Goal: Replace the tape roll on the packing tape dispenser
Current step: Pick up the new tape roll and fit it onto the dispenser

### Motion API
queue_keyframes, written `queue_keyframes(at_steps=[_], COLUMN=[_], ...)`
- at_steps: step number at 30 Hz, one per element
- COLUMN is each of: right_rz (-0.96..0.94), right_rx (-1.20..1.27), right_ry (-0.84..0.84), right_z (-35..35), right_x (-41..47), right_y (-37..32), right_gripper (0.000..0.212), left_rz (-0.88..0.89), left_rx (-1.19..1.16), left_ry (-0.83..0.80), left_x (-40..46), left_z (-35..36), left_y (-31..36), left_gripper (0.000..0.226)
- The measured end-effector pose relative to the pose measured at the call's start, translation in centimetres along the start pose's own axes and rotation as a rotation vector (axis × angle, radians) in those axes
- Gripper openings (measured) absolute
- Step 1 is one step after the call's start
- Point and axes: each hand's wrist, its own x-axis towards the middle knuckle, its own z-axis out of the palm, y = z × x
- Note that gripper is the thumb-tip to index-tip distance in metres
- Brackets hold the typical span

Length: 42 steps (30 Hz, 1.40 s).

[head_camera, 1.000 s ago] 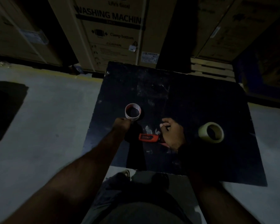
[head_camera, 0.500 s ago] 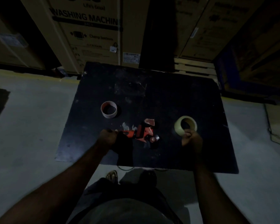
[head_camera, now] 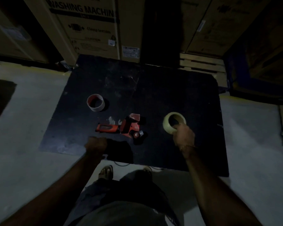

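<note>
Holding now: right hand closed on near rim of new tape roll, moved there from dispenser
Left hand: fisted, empty, off empty core
Dispenser: free on counter, between both rolls
Meaning: old core out, loading next
</note>
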Motion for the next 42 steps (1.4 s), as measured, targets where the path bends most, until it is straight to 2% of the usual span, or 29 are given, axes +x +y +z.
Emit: queue_keyframes(at_steps=[1, 3, 5, 7, 8, 9, 11, 13, 15, 17, 18, 20, 23, 26, 28, 30, 32, 34, 36, 39, 42], right_rz=[0.009, 0.031, 0.026, 0.001, -0.019, -0.045, -0.112, -0.169, -0.234, -0.322, -0.354, -0.399, -0.452, -0.432, -0.356, -0.297, -0.297, -0.284, -0.265, -0.276, -0.266], right_rx=[0.070, 0.244, 0.392, 0.494, 0.535, 0.565, 0.601, 0.624, 0.623, 0.592, 0.582, 0.594, 0.690, 0.747, 0.735, 0.745, 0.838, 0.978, 1.092, 1.210, 1.124], right_ry=[0.026, 0.064, 0.085, 0.117, 0.133, 0.149, 0.186, 0.216, 0.248, 0.272, 0.270, 0.232, 0.244, 0.408, 0.458, 0.358, 0.174, 0.046, 0.019, -0.012, 0.003], right_z=[-0.2, -0.6, -0.8, -1.2, -1.5, -1.9, -2.8, -3.4, -3.7, -3.5, -3.5, -3.8, -5.4, -7.3, -7.9, -8.3, -8.8, -9.4, -9.8, -10.0, -10.7], right_x=[-0.3, -1.3, -2.5, -4.0, -4.7, -5.5, -7.1, -8.4, -9.5, -10.4, -10.7, -11.1, -11.5, -11.9, -12.1, -12.1, -12.0, -11.9, -12.2, -13.0, -13.4], right_y=[0.1, 0.1, 0.1, -0.2, -0.4, -0.7, -1.5, -2.1, -2.7, -3.2, -3.3, -3.4, -3.1, -2.4, -2.3, -2.4, -2.7, -3.0, -3.5, -4.7, -5.1], right_gripper=[0.031, 0.031, 0.035, 0.037, 0.038, 0.038, 0.037, 0.034, 0.025, 0.017, 0.016, 0.018, 0.012, 0.022, 0.036, 0.061, 0.071, 0.062, 0.053, 0.051, 0.045], left_rz=[-0.069, -0.093, 0.031, 0.102, 0.108, 0.086, 0.173, 0.282, 0.357, 0.419, 0.449, 0.494, 0.565, 0.675, 0.728, 0.759, 0.796, 0.829, 0.814, 0.876, 0.892], left_rx=[-0.018, -0.015, 0.058, 0.235, 0.199, 0.098, 0.024, -0.040, -0.063, -0.128, -0.150, -0.143, -0.069, 0.013, -0.005, 0.003, 0.024, -0.004, -0.133, -0.264, -0.309], left_ry=[-0.094, -0.234, -0.421, -0.363, -0.353, -0.449, -0.600, -0.669, -0.637, -0.560, -0.528, -0.497, -0.511, -0.542, -0.569, -0.604, -0.648, -0.592, -0.482, -0.280, -0.277], left_x=[-1.9, -4.9, -7.2, -8.0, -8.8, -10.1, -11.5, -12.7, -12.6, -12.7, -12.9, -13.7, -13.5, -13.9, -14.5, -15.0, -15.0, -14.6, -14.4, -14.3, -14.4], left_z=[-0.3, 2.0, 2.5, 4.4, 6.0, 7.2, 7.4, 9.0, 10.4, 11.0, 10.9, 10.3, 9.5, 8.0, 7.2, 6.4, 5.9, 5.7, 5.9, 6.8, 7.3], left_y=[0.4, 0.4, -0.7, 0.1, 1.6, 3.0, 4.3, 4.9, 4.7, 4.6, 4.7, 4.8, 4.4, 4.6, 5.0, 5.5, 5.8, 5.7, 5.5, 4.6, 3.5], left_gripper=[0.036, 0.027, 0.033, 0.032, 0.035, 0.037, 0.041, 0.054, 0.084, 0.099, 0.096, 0.076, 0.051, 0.058, 0.061, 0.051, 0.052, 0.056, 0.053, 0.027, 0.020])
